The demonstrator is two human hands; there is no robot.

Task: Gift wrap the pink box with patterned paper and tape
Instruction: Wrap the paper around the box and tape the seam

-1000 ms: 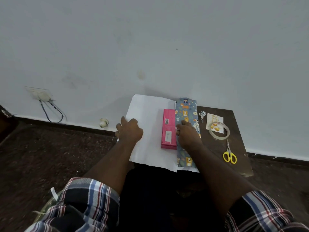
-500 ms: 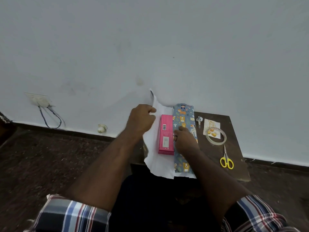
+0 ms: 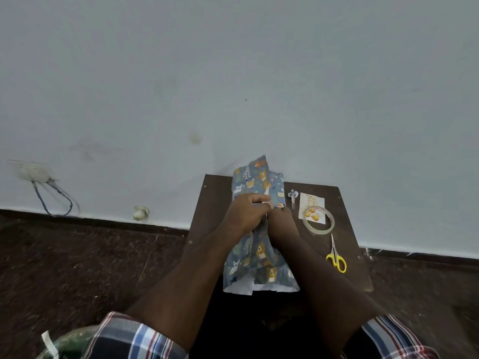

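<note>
we see a pale wall (image 3: 233, 73) rising behind the dark wooden table (image 3: 210, 203), our landmark, which stands on a dark floor (image 3: 77, 255). along the middle of the table lies the patterned paper (image 3: 255, 255), blue with bears, folded over from both sides so the pink box is hidden beneath it; its white underside shows at the near edge. our left hand (image 3: 246, 213) pinches the paper's overlapping edge over the table's centre, fingers curled on it. our right hand (image 3: 282, 221) presses against the same seam just beside the left; whether it grips we cannot tell. on the table's right part lie the yellow scissors (image 3: 336, 257), the tape roll (image 3: 318, 220) resting on a small card (image 3: 311, 203), and a small silver bow (image 3: 293, 196).
</note>
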